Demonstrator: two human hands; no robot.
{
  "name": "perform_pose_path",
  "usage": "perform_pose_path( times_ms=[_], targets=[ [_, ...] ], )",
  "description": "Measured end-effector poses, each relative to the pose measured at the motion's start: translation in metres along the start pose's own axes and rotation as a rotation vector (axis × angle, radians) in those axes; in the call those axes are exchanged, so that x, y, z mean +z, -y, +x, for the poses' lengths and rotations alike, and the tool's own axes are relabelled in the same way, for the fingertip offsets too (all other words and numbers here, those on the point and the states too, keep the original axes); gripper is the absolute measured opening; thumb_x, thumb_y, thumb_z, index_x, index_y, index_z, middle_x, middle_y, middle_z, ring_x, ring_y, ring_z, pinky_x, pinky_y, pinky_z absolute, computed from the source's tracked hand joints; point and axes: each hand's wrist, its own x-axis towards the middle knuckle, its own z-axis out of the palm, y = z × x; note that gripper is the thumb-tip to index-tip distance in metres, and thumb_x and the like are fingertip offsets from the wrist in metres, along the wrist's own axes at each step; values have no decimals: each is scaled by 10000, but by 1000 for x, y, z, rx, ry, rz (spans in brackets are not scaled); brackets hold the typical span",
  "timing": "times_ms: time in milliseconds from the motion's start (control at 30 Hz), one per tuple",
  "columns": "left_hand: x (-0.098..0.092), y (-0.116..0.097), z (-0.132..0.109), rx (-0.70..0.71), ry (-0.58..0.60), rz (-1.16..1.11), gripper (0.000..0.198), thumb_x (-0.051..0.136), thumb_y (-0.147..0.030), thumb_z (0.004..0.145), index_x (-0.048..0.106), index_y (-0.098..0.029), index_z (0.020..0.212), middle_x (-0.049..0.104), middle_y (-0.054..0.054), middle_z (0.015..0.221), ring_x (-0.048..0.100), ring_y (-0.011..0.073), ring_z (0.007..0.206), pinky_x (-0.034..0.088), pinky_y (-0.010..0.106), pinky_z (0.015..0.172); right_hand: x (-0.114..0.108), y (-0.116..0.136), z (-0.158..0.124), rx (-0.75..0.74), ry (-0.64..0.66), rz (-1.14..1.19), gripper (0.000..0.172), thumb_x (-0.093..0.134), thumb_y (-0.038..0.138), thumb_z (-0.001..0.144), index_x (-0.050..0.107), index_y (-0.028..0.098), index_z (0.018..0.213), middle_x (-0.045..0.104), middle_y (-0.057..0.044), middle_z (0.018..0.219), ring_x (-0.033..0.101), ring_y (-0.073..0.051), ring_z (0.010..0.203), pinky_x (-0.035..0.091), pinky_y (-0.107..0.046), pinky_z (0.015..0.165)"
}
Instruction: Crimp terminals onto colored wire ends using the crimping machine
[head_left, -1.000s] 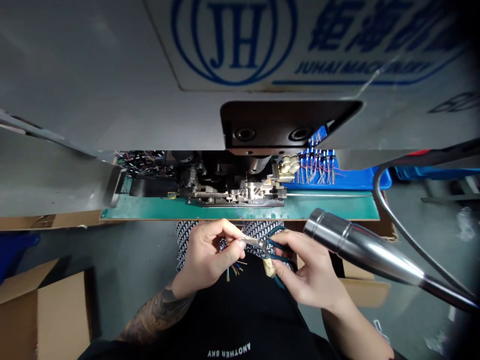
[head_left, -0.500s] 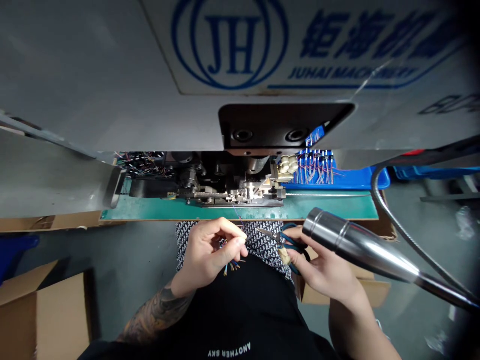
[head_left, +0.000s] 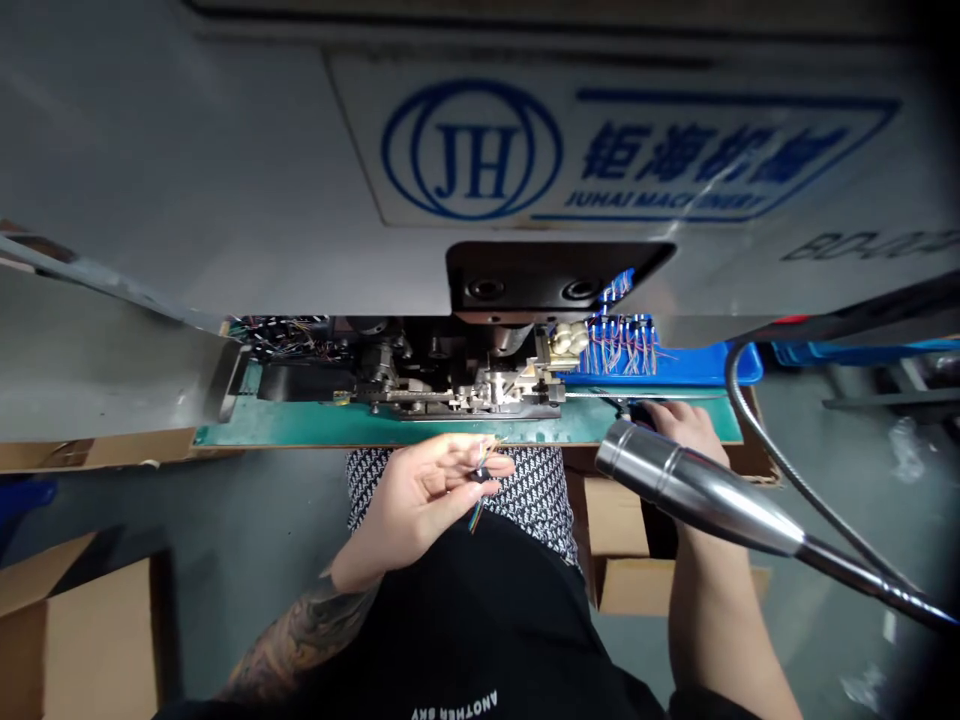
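Note:
My left hand [head_left: 420,495], closed in a pinch above my lap, holds a short bundle of coloured wires with a small black connector [head_left: 480,474]. Loose wire ends stick out above and below its fingers. Over the right part of the green worktop [head_left: 300,425], my right hand [head_left: 686,425] has its fingers curled around the dark handles of a pair of scissors [head_left: 639,411]. The scissors' tips point left; the lamp partly hides this hand and the tool.
A large grey machine [head_left: 262,200] overhangs the worktop, its metal mechanism [head_left: 495,385] near the front edge. Behind it are a blue tray [head_left: 694,367] of wired connectors and a heap of wires [head_left: 300,340]. A chrome lamp [head_left: 697,485] reaches in from the right. Cardboard boxes [head_left: 105,640] stand below.
My right hand has carried the scissors from beside my left hand up and right to the worktop. My left hand has turned slightly, so the black connector now shows.

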Motion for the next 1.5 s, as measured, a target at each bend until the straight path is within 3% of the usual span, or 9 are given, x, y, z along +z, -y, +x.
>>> perform_pose_path(
  times_ms=[67, 167, 300, 433, 667, 867, 1000, 1200, 1500],
  targets=[
    [2, 6, 0, 27, -68, 59, 375, 772, -188, 975, 706, -158, 1343, 849, 159, 1241, 815, 308, 1220, 721, 459, 1019, 3, 15, -5, 42, -84, 61, 267, 557, 276, 1026, 775, 137, 1092, 773, -229, 1113, 687, -392, 1076, 569, -530, 912],
    [5, 14, 0, 72, -134, 147, 446, 803, -188, 954, 683, -155, 1382, 845, 159, 1253, 816, 311, 1205, 712, 460, 1036, 0, 56, -26, -15, -143, 576, 162, 677, 328, 1017, 778, 202, 1001, 786, -112, 915, 736, -289, 866, 609, -440, 804],
    [9, 20, 0, 149, -190, 315, 571, 820, -209, 952, 637, -163, 1490, 822, 162, 1311, 817, 311, 1198, 708, 434, 1043, -11, 121, -48, -111, 109, 1126, 188, 725, 333, 1015, 771, 240, 1171, 711, -11, 784, 673, -184, 665, 607, -327, 628],
    [10, 24, -1, 233, -201, 489, 593, 775, -184, 980, 607, -191, 1548, 792, 156, 1387, 803, 306, 1231, 720, 370, 1011, -16, 156, -41, -96, 141, 1182, 221, 835, 327, 927, 756, 209, 1097, 644, 34, 689, 567, -119, 520, 521, -249, 492],
    [14, 21, -1, 377, -257, 691, 546, 718, -111, 993, 621, -210, 1521, 803, 129, 1379, 828, 269, 1189, 745, 283, 896, -12, 161, -32, -220, 23, 1063, 192, 690, 237, 1033, 711, 208, 845, 657, 5, 714, 603, -132, 605, 532, -259, 567],
    [-2, 9, 4, 546, -295, 967, 248, 797, -172, 962, 803, -188, 1209, 862, 106, 1209, 805, 153, 662, 726, 283, 715, -6, 156, -26, -70, 40, 1185, 198, 718, 335, 1031, 762, 216, 878, 681, -13, 774, 617, -149, 610, 540, -291, 562],
    [-8, 6, 14, 616, -236, 967, 152, 703, -108, 1001, 829, -157, 1070, 867, 89, 1016, 840, 199, 843, 713, 304, 810, 1, 162, -15, -71, -19, 1193, 279, 732, 366, 1011, 734, 213, 777, 603, 2, 682, 546, -144, 576, 483, -291, 534],
    [-9, 10, 20, 665, -292, 1002, 195, 674, -97, 1016, 843, -157, 1093, 866, 99, 1042, 846, 208, 898, 704, 310, 838, 2, 177, -2, 122, 88, 1314, 405, 741, 472, 997, 677, 210, 696, 488, 29, 580, 370, -132, 515, 343, -299, 462],
    [-6, 14, 21, 671, -363, 1003, 214, 691, -111, 1017, 854, -163, 1146, 877, 108, 1078, 860, 226, 925, 720, 320, 867, -9, 181, 9, 189, 148, 1375, 404, 783, 443, 980, 717, 196, 667, 487, 32, 586, 385, -134, 568, 364, -304, 536]
  ],
)
